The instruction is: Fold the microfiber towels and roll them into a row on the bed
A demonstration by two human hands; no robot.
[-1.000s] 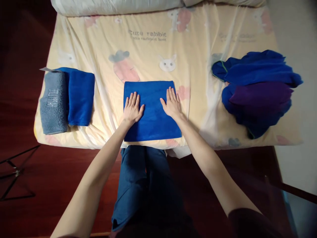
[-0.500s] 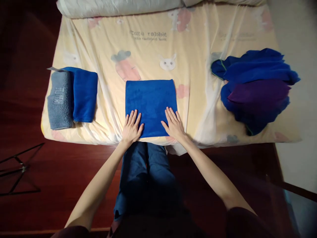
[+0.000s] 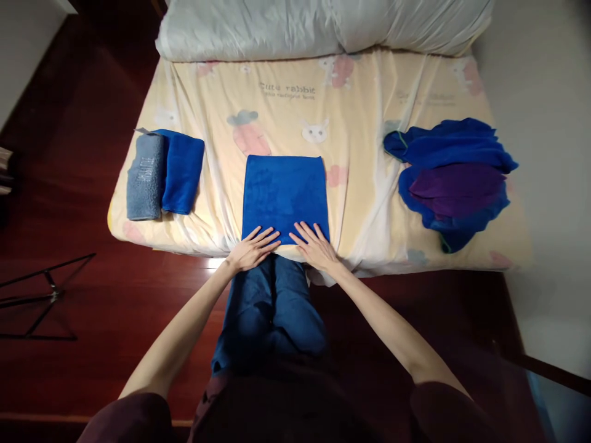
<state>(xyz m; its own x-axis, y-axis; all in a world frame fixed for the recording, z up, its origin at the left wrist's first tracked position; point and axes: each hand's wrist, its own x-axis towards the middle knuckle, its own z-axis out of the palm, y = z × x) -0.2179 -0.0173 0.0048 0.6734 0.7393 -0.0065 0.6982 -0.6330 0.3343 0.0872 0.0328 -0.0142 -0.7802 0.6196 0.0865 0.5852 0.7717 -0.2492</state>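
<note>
Blue cloth (image 3: pixel 286 194) lies flat on the bed (image 3: pixel 357 117) at centre frame. Left hand (image 3: pixel 252 250) and right hand (image 3: pixel 316 248), both open with fingers spread, rest on its lower edge, grasping nothing. Crumpled cloths (image 3: pixel 455 184) lie at right; grey towel (image 3: pixel 146 181) at left.

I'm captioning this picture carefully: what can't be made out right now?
All in the head view:
Blue cloth: part of near edge, under left hand and right hand.
Cloth pile: number of pieces, hidden by overlapping folds.
Small print: too small, blurred.
Black stand: cut off by left edge.
</note>
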